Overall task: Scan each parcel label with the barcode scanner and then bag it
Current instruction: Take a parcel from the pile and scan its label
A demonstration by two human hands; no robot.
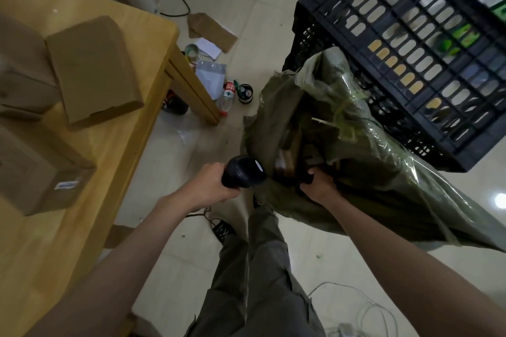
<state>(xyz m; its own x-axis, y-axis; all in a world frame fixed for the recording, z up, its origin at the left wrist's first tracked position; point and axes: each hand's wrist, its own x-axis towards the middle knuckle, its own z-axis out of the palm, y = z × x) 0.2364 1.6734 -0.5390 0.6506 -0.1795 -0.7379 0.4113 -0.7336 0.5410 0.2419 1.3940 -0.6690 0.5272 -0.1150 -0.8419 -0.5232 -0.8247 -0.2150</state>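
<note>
On the pale tiled floor [262, 24] beside the wooden table [115, 161], the barcode scanner [242, 172] is gripped by the left hand [212, 186] while the green sack [356, 150] is held open at its rim by the right hand [319, 186], so bagging seems underway, and next a cardboard parcel [93, 68] from the table's far edge should be fetched and scanned.

Matt cardboard boxes [93, 68] on a smooth wooden table [82, 227]; glossy tiled floor [262, 8] (lamps mirrored); woven sack [369, 167], black plastic crate [410, 49].
</note>
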